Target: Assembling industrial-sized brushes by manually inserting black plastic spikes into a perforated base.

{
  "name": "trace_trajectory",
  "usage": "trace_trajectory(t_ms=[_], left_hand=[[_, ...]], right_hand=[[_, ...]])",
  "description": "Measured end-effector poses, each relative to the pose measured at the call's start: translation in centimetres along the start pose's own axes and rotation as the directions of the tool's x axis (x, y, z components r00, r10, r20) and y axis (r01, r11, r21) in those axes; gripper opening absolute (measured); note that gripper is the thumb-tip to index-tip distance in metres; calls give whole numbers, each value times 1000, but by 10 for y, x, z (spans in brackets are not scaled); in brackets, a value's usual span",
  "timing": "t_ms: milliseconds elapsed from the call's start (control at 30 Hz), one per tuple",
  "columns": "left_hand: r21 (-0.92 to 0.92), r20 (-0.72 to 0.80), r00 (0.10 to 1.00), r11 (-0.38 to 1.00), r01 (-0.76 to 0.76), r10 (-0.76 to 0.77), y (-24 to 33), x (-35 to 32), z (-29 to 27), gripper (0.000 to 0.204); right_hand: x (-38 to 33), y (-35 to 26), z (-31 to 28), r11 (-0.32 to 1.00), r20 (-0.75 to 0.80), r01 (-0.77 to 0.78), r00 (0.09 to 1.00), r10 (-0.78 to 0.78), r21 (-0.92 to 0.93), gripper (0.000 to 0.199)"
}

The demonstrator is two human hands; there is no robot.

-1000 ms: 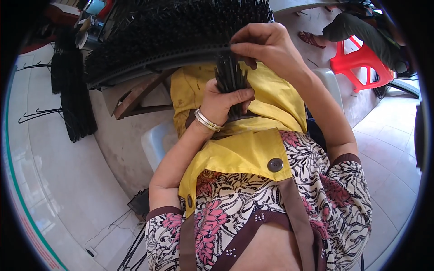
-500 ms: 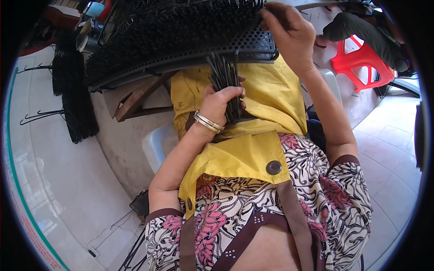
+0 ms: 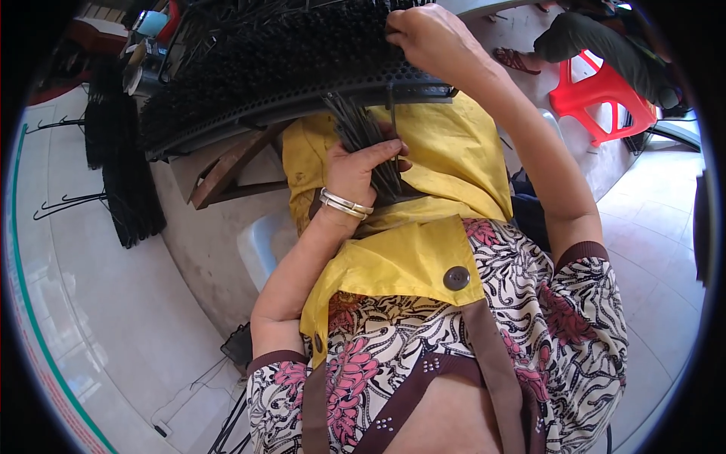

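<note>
"Rods (image 3: 352,121), thin and black, bunch inside the closed left hand (image 3: 357,172) of a person in a yellow apron (image 3: 446,144), pale bangles (image 3: 345,203) circling the wrist. The bundle leans above the lap, its upper ends near the edge of a perforated black board (image 3: 423,85)."

"And the right hand?"

"The right hand (image 3: 432,41) reaches over the board's right side, fingertips drawn narrow beside a dense field of upright black bristles (image 3: 280,64). Whether they pinch a rod cannot be told."

"Anything legible for the credit line?"

"Red print (image 3: 68,424) runs beside a green band (image 3: 38,352) at lower left, bent by the lens and too small to read. The person's blouse (image 3: 348,386) carries pattern only: black and cream swirls with pink blooms."

"What frames the scene?"

"Dark bundles (image 3: 128,181) at left, hooked wires (image 3: 72,200) jutting from them. At upper left, a light-blue cup (image 3: 151,23). At upper right, a red stool (image 3: 601,98) below another person's dark trouser leg (image 3: 575,38), a sandalled foot (image 3: 518,60) nearby."
</note>
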State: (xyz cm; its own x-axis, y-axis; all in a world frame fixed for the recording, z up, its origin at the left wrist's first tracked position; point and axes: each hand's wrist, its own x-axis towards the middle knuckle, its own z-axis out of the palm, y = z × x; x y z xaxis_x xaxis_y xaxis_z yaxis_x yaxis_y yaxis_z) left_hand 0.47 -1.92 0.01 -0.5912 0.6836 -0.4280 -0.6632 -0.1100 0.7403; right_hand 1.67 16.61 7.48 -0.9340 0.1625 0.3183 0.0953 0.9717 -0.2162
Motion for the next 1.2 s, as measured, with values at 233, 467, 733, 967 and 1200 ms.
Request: trace_trajectory(t_ms=[233, 467, 733, 967, 1200], left_hand=[[-64, 18, 1000, 998, -13, 14, 4, -3, 5, 18], [-54, 55, 998, 998, -16, 19, 3, -4, 5, 14], [-26, 40, 999, 999, 22, -21, 2, -1, 5, 16], [7, 38, 999, 999, -38, 37, 0, -1, 2, 14], [4, -54, 997, 999, -54, 54, 2, -1, 5, 14]], right_hand=[[-46, -18, 20, 581, 330, -357, 931, 157, 731, 17], [-51, -3, 15, 435, 106, -265, 929, 356, 861, 8], [-18, 7, 17, 718, -764, 474, 633, 125, 510, 10], [-17, 18, 45, 880, -451, 411, 850, -274, 239, 19], [-41, -4, 37, 964, -81, 50, 996, -30, 261, 23]])
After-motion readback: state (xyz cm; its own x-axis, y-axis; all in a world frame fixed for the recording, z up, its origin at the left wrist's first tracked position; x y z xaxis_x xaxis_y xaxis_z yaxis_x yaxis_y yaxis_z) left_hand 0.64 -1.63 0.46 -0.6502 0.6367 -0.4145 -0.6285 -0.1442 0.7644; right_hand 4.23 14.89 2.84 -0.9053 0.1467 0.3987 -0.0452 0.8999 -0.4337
